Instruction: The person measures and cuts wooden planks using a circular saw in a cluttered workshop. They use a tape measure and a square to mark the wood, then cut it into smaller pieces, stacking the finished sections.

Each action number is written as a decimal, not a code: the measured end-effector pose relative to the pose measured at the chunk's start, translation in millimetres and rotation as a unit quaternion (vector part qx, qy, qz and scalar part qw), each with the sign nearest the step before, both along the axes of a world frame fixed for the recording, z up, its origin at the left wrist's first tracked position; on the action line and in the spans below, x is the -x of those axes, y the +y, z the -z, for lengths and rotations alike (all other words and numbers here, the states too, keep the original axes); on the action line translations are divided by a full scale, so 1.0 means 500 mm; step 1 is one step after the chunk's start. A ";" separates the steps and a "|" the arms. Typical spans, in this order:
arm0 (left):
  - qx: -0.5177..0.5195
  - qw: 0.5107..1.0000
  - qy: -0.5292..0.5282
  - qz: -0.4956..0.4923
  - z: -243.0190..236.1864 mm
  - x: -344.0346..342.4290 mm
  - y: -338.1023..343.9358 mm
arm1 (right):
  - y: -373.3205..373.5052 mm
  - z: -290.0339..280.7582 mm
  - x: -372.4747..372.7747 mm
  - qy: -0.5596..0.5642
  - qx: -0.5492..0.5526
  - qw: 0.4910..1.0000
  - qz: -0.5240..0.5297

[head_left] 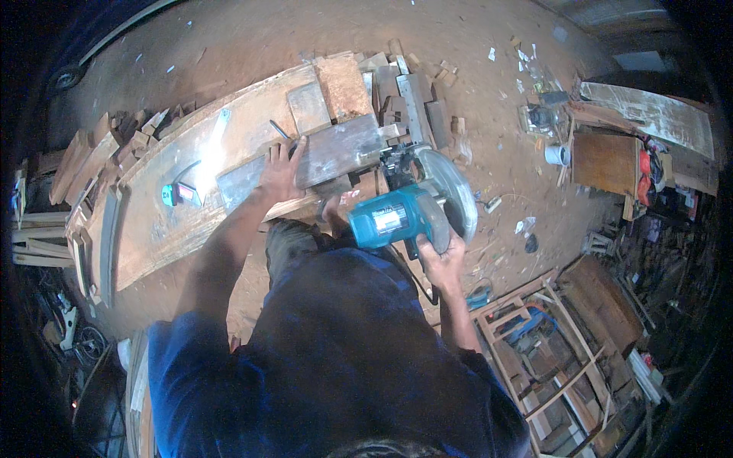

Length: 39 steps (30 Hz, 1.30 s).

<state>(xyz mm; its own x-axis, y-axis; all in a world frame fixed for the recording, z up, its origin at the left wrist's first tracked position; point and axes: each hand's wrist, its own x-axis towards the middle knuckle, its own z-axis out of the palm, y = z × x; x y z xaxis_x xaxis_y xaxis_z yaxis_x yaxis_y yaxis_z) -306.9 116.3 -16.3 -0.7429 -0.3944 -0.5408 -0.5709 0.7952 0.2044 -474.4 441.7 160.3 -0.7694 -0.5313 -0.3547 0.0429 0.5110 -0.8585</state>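
My right hand [443, 263] is wrapped round the rear handle of a teal circular saw [393, 217] with a grey blade guard. The saw stands at the right end of a dark wooden plank [343, 150], its base by the plank's end; whether the blade touches the wood is hidden. My left hand [281, 174] lies on the plank with its fingers stretched out, pressing it onto a wide, pale wooden board [164, 229]. A thin dark stick, perhaps a pencil [279, 130], lies just beyond my left fingers. A teal tape measure [169, 195] rests further left on the board.
Offcuts [393, 99] are stacked past the plank's far right end, and more wood scraps [99, 156] lie at the left. A wooden box [605, 164] and a white bucket [557, 155] stand at the right. A wooden frame [546, 351] lies at the lower right.
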 end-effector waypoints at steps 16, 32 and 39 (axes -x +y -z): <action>-0.066 0.993 0.089 -0.024 -0.011 0.006 -0.024 | -0.124 0.100 0.025 0.042 -0.080 0.991 -0.095; -0.130 0.984 0.125 -0.005 -0.019 -0.012 -0.057 | -0.248 0.066 0.003 0.068 -0.044 0.991 -0.102; -0.142 0.983 0.114 0.005 -0.020 -0.013 -0.063 | -0.272 0.082 0.014 0.092 -0.041 0.988 -0.114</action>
